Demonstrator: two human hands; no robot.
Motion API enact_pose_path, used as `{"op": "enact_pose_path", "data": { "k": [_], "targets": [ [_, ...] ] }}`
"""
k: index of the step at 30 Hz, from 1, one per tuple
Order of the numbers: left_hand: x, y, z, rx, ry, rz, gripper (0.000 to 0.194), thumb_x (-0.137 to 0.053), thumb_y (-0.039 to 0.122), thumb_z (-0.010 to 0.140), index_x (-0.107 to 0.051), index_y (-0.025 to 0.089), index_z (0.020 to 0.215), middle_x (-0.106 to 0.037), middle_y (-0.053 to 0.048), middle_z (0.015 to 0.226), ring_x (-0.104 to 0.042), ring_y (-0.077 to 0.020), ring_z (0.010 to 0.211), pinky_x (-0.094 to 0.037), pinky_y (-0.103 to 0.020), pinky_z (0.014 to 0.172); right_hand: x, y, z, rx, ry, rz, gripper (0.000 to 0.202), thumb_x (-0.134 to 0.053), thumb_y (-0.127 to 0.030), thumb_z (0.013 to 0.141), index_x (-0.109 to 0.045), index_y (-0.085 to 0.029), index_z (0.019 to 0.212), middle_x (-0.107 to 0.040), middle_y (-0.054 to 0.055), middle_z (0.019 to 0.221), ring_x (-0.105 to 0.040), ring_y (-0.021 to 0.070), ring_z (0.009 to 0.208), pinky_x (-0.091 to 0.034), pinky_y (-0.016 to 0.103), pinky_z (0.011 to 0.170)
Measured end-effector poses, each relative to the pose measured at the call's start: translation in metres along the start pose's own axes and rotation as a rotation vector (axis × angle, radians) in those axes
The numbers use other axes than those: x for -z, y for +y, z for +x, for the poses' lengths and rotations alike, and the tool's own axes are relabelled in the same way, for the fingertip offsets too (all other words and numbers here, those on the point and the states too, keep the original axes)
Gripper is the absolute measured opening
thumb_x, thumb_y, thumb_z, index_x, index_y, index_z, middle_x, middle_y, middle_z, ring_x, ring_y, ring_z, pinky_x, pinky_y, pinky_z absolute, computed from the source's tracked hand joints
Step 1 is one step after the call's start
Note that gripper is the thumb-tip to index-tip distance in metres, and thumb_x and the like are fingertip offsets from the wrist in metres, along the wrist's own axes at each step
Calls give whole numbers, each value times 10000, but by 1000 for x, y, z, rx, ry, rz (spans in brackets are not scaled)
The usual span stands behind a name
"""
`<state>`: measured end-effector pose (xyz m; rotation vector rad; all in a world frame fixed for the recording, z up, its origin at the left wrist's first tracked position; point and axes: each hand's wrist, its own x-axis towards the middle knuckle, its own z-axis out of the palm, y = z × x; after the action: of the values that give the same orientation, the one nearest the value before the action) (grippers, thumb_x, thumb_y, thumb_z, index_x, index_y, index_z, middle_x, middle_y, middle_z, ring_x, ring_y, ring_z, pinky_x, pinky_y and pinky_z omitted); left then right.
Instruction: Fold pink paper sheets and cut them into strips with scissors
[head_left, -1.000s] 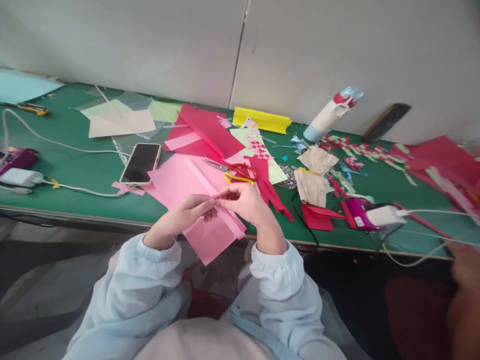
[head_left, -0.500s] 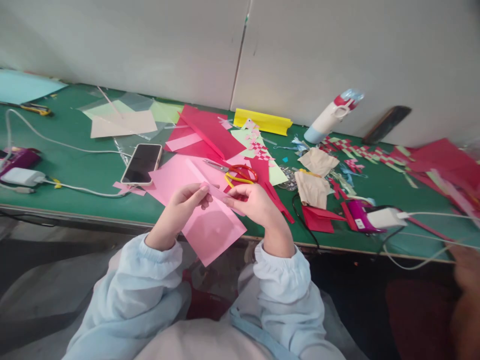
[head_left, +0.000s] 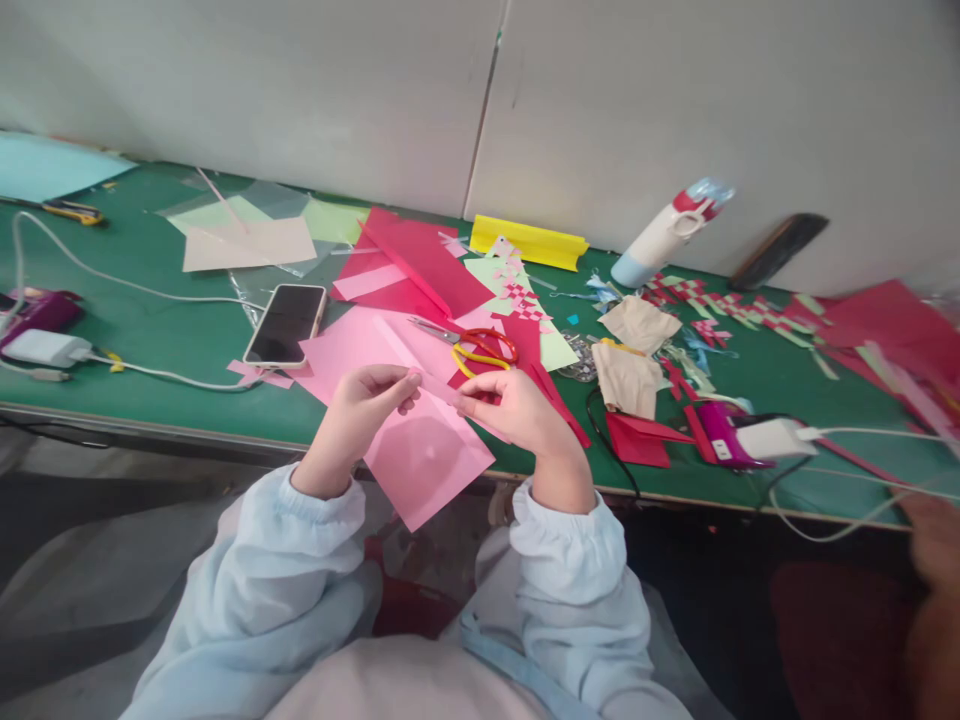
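Note:
Between my two hands a narrow pink paper strip (head_left: 438,388) is stretched. My left hand (head_left: 371,408) pinches one end between thumb and forefinger. Further along, my right hand (head_left: 514,408) closes on the strip with thumb and fingers. Beneath both hands lies a pink sheet of paper (head_left: 427,465), its near corner hanging past the table's front edge. Scissors with red and yellow handles (head_left: 484,350) rest on the papers just beyond my right hand. Red paper (head_left: 424,265) is piled behind the pink sheet.
A phone (head_left: 285,325) lies left of my hands on the green table (head_left: 172,375). Toward the right are beige cloth pieces (head_left: 630,375), a bottle (head_left: 671,230) and a white charger (head_left: 772,438) with cables. Woven red and pink paper strips (head_left: 720,300) lie further back.
My right hand has shifted slightly to the right along the pink strip. My left hand keeps its pinch in nearly the same place.

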<state>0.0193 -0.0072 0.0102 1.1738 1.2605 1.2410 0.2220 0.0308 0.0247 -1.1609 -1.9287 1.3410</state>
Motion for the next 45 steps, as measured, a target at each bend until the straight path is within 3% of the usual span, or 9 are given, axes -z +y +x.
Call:
{"op": "enact_pose_path", "data": {
  "k": [10, 17, 26, 39, 45],
  "targets": [
    [0, 0, 0, 44, 37, -58, 232, -722, 371, 741, -717, 142, 707, -610, -19, 619, -509, -99, 562, -425, -231, 549, 0, 1, 1, 1, 21, 3, 256, -695, -404, 761, -728, -150, 769, -727, 48, 753, -656, 183, 731, -496, 269, 659],
    [6, 3, 2, 43, 175, -133, 211, -723, 302, 696, -670, 136, 578, -586, -20, 564, -488, -90, 521, -393, -229, 503, 7, 1, -3, -25, 67, 11, 252, -706, -387, 737, -730, -143, 795, -719, 46, 741, -638, 178, 703, -493, 271, 643],
    [15, 7, 3, 61, 296, -216, 149, -759, 262, 637, -705, 123, 633, -580, -13, 544, -489, -85, 503, -381, -221, 485, 17, 4, -9, -37, 134, 24, 286, -715, -417, 735, -722, -145, 824, -701, 35, 728, -614, 154, 653, -470, 257, 615],
    [20, 6, 5, 50, 294, -168, 147, -753, 267, 653, -698, 137, 616, -577, -16, 543, -493, -81, 506, -372, -207, 461, 18, 4, -6, -50, 108, 20, 226, -679, -375, 765, -735, -157, 789, -725, 40, 746, -636, 167, 688, -466, 267, 645],
    [21, 5, 6, 34, 308, -150, 137, -746, 260, 673, -708, 139, 620, -589, -20, 545, -489, -77, 491, -369, -206, 452, 12, 13, 0, -51, 172, 45, 255, -687, -387, 756, -716, -144, 685, -699, 39, 672, -594, 140, 614, -455, 263, 625]
  ]
}}
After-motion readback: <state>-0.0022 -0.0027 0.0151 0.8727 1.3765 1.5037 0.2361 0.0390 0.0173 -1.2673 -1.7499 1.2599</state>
